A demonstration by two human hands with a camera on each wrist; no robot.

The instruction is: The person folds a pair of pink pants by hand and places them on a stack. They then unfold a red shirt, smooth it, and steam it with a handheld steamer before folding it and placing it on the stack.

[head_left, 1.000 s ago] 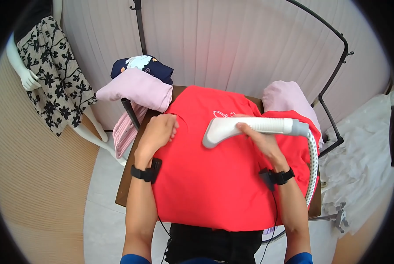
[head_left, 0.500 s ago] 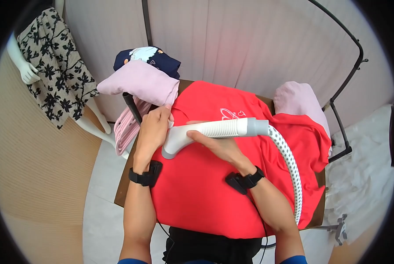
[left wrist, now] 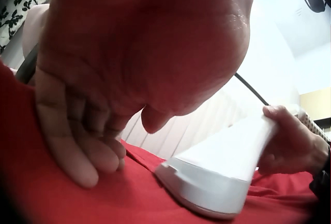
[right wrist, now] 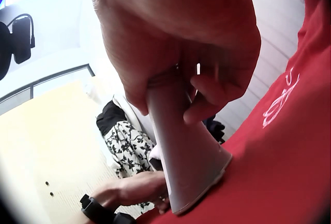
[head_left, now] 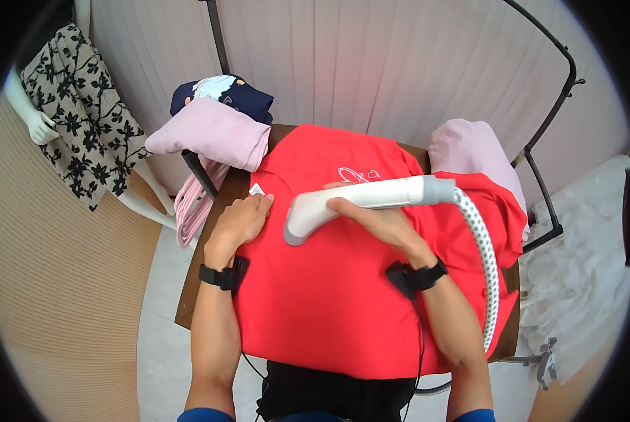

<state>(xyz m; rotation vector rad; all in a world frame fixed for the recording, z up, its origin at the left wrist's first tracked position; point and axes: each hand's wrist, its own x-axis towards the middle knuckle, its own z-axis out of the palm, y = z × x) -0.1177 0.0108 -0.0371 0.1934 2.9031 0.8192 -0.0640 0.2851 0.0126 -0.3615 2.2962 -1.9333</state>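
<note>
A red shirt [head_left: 329, 295] with a small white chest print lies spread over a brown table [head_left: 188, 292]. My right hand [head_left: 371, 214] grips the handle of a white garment steamer head [head_left: 311, 209], whose flat face presses on the shirt [left wrist: 129, 203] near the collar. The steamer head [left wrist: 217, 175] shows close beside my left hand [left wrist: 88, 151]. My left hand [head_left: 241, 218] lies flat on the cloth at the shirt's left shoulder, fingers straight. In the right wrist view, fingers wrap the steamer handle [right wrist: 181, 146].
The steamer's dotted hose [head_left: 487, 260] curves down the right side. Folded pink garments [head_left: 213, 133] and a navy one [head_left: 220, 91] sit at the table's far left, another pink garment [head_left: 469, 151] far right. A mannequin in a floral dress [head_left: 75, 119] stands left; a black rack [head_left: 547, 105] right.
The steamer head has slid back right from the shirt's left shoulder toward the middle. My left hand has drawn down a little and flattened on the cloth.
</note>
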